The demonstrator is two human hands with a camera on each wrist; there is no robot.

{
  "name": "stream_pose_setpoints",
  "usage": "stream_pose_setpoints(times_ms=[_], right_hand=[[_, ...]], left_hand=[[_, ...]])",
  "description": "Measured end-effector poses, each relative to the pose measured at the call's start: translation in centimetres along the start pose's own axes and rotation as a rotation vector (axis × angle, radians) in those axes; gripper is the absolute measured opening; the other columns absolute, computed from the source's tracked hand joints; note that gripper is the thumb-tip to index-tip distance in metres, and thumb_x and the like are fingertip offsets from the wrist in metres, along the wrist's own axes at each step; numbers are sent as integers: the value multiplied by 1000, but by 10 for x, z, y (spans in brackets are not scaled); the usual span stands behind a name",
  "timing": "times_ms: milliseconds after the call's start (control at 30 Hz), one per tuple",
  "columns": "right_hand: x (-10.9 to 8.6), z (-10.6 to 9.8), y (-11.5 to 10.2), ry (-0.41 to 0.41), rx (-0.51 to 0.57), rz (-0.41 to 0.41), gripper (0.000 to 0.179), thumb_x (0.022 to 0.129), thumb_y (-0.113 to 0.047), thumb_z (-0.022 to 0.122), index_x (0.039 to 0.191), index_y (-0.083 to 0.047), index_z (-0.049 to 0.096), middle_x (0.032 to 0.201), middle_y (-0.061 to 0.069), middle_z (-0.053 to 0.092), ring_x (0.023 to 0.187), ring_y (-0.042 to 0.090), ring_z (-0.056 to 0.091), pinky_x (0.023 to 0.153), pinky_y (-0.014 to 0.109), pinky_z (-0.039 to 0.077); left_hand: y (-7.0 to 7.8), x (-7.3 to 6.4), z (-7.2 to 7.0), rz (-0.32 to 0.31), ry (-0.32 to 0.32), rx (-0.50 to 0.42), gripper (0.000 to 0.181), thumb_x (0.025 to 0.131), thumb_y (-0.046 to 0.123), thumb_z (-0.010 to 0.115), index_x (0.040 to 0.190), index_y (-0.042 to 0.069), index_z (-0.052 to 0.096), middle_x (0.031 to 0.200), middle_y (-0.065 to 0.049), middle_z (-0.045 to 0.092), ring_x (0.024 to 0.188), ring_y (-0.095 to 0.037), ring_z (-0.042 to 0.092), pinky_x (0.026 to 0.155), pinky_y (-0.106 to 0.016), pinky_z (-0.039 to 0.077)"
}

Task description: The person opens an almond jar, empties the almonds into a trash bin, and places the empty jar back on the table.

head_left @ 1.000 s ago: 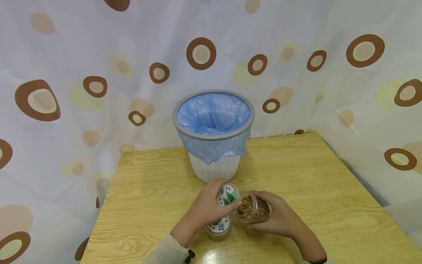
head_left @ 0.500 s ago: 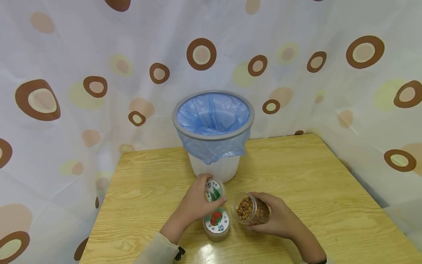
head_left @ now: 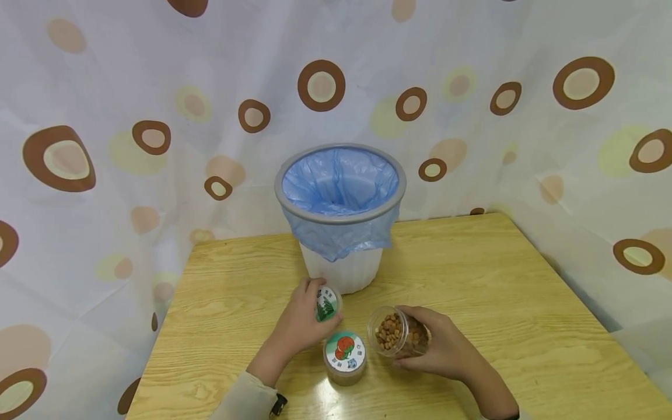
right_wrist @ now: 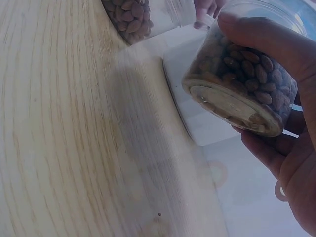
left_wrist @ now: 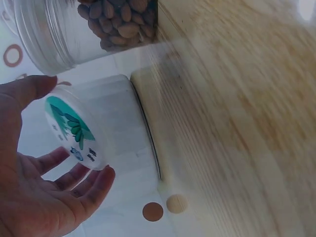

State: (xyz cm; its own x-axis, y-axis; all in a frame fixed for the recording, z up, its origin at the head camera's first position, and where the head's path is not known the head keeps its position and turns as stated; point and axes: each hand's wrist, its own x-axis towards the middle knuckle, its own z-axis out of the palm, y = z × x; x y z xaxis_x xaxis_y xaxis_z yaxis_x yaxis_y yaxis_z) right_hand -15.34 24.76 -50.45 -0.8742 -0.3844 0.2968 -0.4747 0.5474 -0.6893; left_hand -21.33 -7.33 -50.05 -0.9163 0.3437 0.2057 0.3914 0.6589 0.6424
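My left hand (head_left: pixel 296 321) pinches a clear round jar lid (head_left: pixel 326 304) by its rim, just above the table. A white label with a green plant picture covers the lid's top (left_wrist: pixel 74 129). In my right hand (head_left: pixel 446 345) is an uncovered clear plastic jar (head_left: pixel 401 335), tipped toward the left. Almonds (right_wrist: pixel 259 74) fill its lower part in the right wrist view. Between the hands stands a second jar (head_left: pixel 345 366), upright, its lid showing a tomato picture. Almonds (left_wrist: pixel 123 24) show inside that one too in the left wrist view.
Behind the jars, a white bin (head_left: pixel 343 268) with a grey rim and blue bag liner (head_left: pixel 336 181) stands on the wooden table (head_left: pixel 472 280). A patterned sheet (head_left: pixel 199 70) hangs behind and to both sides.
The lid in my left hand has moved left, away from the jar in my right hand. The tomato-labelled lid, partly covered before, now shows fully. My right hand has barely moved.
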Motion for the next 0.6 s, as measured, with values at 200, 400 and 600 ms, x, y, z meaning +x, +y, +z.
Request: stream_pose_setpoints(times_ms=[200, 400, 600], right_hand=[[0, 0, 0, 2, 0, 8, 94, 65, -48, 101, 146, -19, 62, 138, -2, 70, 122, 16, 70, 99, 38, 61], [1, 1, 1, 5, -4, -3, 95, 65, -49, 101, 145, -18, 62, 138, -3, 71, 121, 15, 70, 99, 38, 61], [1, 1, 3, -1, 4, -3, 95, 65, -48, 102, 145, -15, 63, 137, -3, 71, 121, 15, 70, 99, 38, 61]], left_hand=[[-13, 0, -2, -41, -28, 29, 76, 89, 37, 79, 151, 5, 51, 148, -20, 50, 130, -36, 56, 103, -49, 56], [-14, -1, -3, -76, -63, 44, 69, 91, 32, 79, 148, 2, 54, 143, -21, 51, 125, -36, 56, 98, -49, 58], [-16, -3, -2, -97, -117, 41, 71, 88, 27, 83, 148, 0, 55, 137, -20, 54, 117, -31, 57, 93, -46, 58]])
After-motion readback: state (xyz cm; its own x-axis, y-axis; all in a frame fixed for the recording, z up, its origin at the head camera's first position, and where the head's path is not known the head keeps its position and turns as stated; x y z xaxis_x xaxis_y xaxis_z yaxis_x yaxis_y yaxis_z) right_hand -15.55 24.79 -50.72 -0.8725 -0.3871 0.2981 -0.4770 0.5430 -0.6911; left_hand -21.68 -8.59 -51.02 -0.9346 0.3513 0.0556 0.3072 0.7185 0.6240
